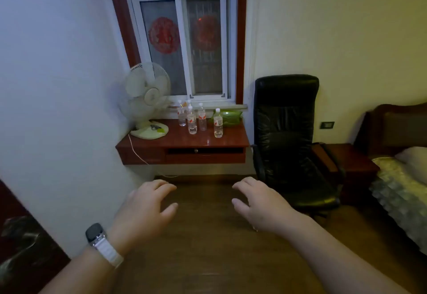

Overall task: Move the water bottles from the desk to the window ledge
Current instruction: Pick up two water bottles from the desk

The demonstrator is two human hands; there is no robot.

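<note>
Several clear water bottles with white caps and red-and-white labels stand on the red-brown desk point(161, 143) under the window: one at the right point(218, 124), one in the middle point(202, 118), one in front point(192, 121) and others behind at the left point(181, 114). The grey window ledge point(221, 106) runs just behind them. My left hand point(147, 208), with a watch on the wrist, and my right hand point(256, 206) are held out over the floor, well short of the desk, fingers apart and holding nothing.
A white fan point(147, 99) stands on the desk's left side, its cord hanging down. A green dish point(230, 117) sits behind the right bottle. A black office chair point(286, 136) stands right of the desk. A nightstand point(346, 162) and a bed point(402, 189) are at the right.
</note>
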